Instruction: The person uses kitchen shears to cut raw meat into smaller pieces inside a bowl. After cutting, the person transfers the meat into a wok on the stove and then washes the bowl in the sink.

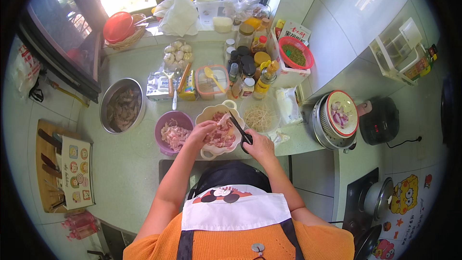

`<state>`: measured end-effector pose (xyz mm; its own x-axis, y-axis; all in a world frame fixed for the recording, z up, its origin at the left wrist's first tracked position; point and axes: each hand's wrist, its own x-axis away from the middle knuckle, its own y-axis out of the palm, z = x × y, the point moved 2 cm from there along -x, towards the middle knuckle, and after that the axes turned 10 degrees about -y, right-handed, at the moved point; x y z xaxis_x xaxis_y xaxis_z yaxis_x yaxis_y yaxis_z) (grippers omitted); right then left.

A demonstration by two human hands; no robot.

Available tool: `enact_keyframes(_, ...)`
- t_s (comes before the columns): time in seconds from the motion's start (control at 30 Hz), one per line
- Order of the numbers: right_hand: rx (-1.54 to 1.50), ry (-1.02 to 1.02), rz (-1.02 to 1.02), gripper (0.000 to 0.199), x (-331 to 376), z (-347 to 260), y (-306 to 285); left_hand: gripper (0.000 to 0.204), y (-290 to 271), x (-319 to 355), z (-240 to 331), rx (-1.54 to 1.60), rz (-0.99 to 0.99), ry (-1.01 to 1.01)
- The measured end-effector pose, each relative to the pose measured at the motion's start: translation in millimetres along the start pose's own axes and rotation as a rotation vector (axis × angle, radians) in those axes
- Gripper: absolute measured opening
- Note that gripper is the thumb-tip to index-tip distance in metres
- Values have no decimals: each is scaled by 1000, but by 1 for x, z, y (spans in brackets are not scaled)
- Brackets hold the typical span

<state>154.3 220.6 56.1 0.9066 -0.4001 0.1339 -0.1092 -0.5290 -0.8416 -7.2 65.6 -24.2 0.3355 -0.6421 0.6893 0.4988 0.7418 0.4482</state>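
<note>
My right hand (pixel 260 145) is closed round the handles of black kitchen scissors (pixel 237 126), whose blades point up and to the left over a white scalloped bowl (pixel 207 154) with two handles. Between the fingers of my left hand (pixel 203 132) is a strip of raw meat (pixel 223 119), held above that bowl beside the scissor blades. Cut pieces of pink meat (pixel 222 138) lie in the bowl. Just left of it stands a purple bowl (pixel 159 134) with more pale pink raw meat (pixel 174 135). Bean sprouts (pixel 259 115) rest on a clear plate to the right.
A steel bowl (pixel 142 100) of shrimp-like seafood is at the left. Behind are garlic bulbs (pixel 177 54), a lidded container (pixel 211 78) with a yellow spoon, and several sauce bottles (pixel 265 81). Stacked colanders (pixel 321 130) hold cut onion at right. A knife block (pixel 48 163) stands far left.
</note>
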Motion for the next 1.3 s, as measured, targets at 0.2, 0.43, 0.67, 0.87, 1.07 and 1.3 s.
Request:
enact_keyframes(0.2,-14,11,12,38,0,4,-1,7,-8,2,1,55,180,70)
enact_keyframes(0.43,-8,18,1,38,-1,7,1,10,-11,5,4,261,60,82)
enact_keyframes(0.67,-23,-26,30,35,-1,11,7,11,-21,3,0,494,-101,117)
enact_keyframes(0.87,-25,9,-47,37,-1,3,-1,11,-19,7,3,523,40,199)
enact_keyframes(1.07,13,-51,-105,39,0,7,4,12,-16,10,4,250,282,343)
enact_keyframes(1.3,232,-48,-225,38,4,2,1,14,-17,1,0,-526,602,581)
